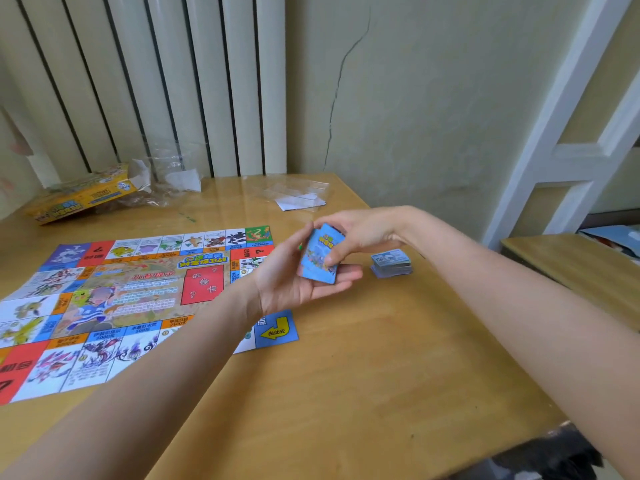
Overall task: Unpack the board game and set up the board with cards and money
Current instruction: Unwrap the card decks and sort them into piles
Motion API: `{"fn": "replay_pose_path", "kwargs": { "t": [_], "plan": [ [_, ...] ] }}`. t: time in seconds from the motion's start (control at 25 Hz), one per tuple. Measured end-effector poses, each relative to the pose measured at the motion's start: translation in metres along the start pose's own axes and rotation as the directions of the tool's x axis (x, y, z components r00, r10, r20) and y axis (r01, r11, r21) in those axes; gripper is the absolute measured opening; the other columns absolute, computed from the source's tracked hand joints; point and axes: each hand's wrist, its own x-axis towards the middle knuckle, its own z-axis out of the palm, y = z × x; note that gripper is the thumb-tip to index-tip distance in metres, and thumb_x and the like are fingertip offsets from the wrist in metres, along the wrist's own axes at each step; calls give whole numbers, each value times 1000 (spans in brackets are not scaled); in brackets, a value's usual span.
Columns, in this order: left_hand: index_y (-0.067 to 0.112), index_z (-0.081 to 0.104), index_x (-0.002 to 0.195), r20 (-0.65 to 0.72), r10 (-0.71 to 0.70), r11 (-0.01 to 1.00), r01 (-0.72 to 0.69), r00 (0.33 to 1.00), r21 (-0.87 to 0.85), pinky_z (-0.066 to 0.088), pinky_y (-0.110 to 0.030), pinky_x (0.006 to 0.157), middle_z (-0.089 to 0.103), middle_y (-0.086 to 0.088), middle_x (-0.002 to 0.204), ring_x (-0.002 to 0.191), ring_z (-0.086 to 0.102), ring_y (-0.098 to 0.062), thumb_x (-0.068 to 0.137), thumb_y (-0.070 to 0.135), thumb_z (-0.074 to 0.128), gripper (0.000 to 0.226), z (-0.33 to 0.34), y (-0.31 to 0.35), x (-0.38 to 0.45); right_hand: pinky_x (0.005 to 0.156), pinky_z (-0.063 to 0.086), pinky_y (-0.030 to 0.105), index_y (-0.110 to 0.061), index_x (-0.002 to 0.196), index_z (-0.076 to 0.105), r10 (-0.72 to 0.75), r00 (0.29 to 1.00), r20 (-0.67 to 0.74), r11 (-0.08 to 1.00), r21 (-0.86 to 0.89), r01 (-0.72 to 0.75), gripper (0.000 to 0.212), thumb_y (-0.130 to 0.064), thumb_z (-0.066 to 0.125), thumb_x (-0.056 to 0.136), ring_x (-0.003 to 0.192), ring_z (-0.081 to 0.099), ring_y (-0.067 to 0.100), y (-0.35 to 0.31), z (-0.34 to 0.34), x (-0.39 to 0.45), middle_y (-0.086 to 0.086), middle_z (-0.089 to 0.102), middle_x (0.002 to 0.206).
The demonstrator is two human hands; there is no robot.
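Wooden table (346, 393): one board (114, 299), two card stacks (391, 263).

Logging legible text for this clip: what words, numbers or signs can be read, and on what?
"由此去": yellow arrow on the game board's blue corner square.
"?" marks: board's red centre panel.
Other board squares, held card deck, table stack, yellow box: too blurred to read.

Board (131, 296) lies left on table (346, 375); card stack (392, 264) right.
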Motion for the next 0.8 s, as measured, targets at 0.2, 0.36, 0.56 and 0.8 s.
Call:
{"fn": "replay_pose_path", "kwargs": {
  "t": [0.2, 0.36, 0.56, 0.8],
  "plan": [
    [9, 55, 119, 63, -19, 997, 14, 998, 80, 49, -43, 89, 61, -19, 114, 92, 66, -31, 82, 39, 46, 48, -13, 4, -14, 75, 46, 23, -13, 119, 51, 28, 999, -23, 988, -149, -32, 43, 7, 61, 83, 81, 55, 12, 3, 11, 9, -4, 57, 90],
    [2, 55, 115, -79, 5, 981, 11, 997, 196, 51, -43, 86, 67, -19, 104, 84, 70, -30, 92, 5, 44, 25, -21, 2, -19, 71, 47, 15, -6, 112, 55, 37, 996, -85, 996, -73, -44, 35, 6, 65, 81, 76, 57, 11, 13, 20, 14, -3, 59, 89],
    [8, 62, 98, -335, 254, 960, -193, 908, 204, 59, -24, 60, 73, -3, 73, 65, 71, -13, 88, 4, 57, 12, -30, 7, -13, 54, 47, 17, -7, 82, 60, 127, 873, -472, 860, 491, 141, 6, -7, 66, 83, 61, 55, 12, 29, 41, 20, 7, 62, 77],
    [1, 61, 100, -332, 237, 971, -218, 913, 95, 59, -28, 63, 71, -12, 88, 72, 72, -17, 91, 7, 53, 13, -27, 10, -21, 52, 51, 16, -7, 86, 58, 291, 758, -584, 719, 656, 230, 15, -2, 70, 79, 67, 60, 14, 30, 43, 23, 6, 65, 79]
  ]
}}
